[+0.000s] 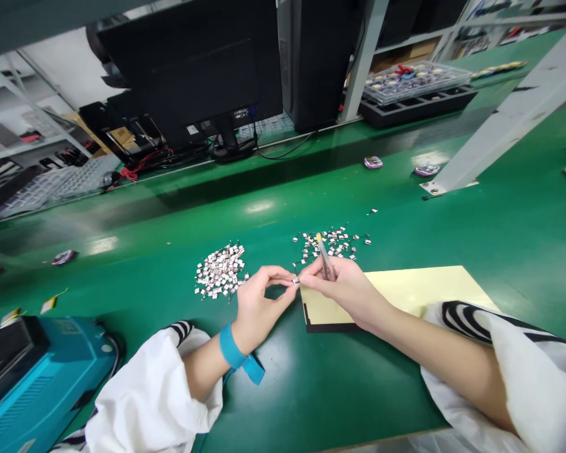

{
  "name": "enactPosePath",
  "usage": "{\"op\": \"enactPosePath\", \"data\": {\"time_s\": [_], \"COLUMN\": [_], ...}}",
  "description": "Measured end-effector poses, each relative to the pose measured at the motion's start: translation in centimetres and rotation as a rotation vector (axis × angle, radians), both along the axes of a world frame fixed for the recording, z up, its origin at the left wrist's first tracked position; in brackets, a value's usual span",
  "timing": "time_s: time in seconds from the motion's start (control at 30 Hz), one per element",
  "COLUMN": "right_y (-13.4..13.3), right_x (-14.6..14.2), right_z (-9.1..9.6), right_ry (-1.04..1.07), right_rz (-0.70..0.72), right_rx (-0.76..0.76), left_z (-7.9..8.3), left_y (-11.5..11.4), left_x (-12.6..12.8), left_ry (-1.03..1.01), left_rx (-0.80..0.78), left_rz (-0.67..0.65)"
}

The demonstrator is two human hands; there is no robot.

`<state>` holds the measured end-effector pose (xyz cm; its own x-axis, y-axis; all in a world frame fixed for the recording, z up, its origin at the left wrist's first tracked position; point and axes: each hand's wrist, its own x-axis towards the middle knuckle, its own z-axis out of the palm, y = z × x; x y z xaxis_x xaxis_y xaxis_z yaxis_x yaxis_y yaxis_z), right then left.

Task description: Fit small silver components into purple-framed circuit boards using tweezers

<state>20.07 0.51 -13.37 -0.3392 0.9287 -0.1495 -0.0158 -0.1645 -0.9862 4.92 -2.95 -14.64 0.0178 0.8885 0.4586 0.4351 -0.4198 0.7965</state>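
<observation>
Thumb and fingertips of my left hand pinch a small white component with a dark lead. My right hand meets it from the other side, its fingertips at the component. Held in that right hand is a pair of metal tweezers, the yellow-marked end pointing up and away from me. Beyond my left hand lies a dense pile of similar small white parts. A looser scatter of parts with dark leads spreads beyond my right hand. Under the right wrist is a pale yellow sheet with a black edge.
A teal machine stands at the lower left. A monitor and a black case line the back. A white slanted post meets the green table at right. Clear trays sit at the back right.
</observation>
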Motion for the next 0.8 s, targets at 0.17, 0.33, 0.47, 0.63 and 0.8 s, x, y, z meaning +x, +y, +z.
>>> {"op": "enactPosePath", "data": {"time_s": [0.17, 0.33, 0.47, 0.63, 0.8], "right_y": [0.9, 4.3, 4.8, 1.8, -0.5], "right_x": [0.5, 3.4, 4.2, 2.2, 1.7], "right_z": [0.7, 1.1, 1.0, 0.6, 0.4], "right_ry": [-0.168, -0.794, -1.074, -0.955, -0.959], "right_rz": [0.089, 0.079, -0.059, 0.277, 0.505], "right_rx": [0.048, 0.363, 0.533, 0.633, 0.584], "left_z": [0.7, 2.6, 3.8, 3.9, 2.7], "left_y": [-0.1, 2.9, 4.9, 4.1, 3.6], "left_x": [-0.1, -5.3, -8.8, -8.1, -7.1], "left_ry": [0.102, 0.643, 0.897, 1.043, 1.11], "left_rx": [-0.024, -0.032, -0.18, -0.174, -0.162], "left_rz": [-0.13, -0.023, -0.053, -0.092, -0.21]}}
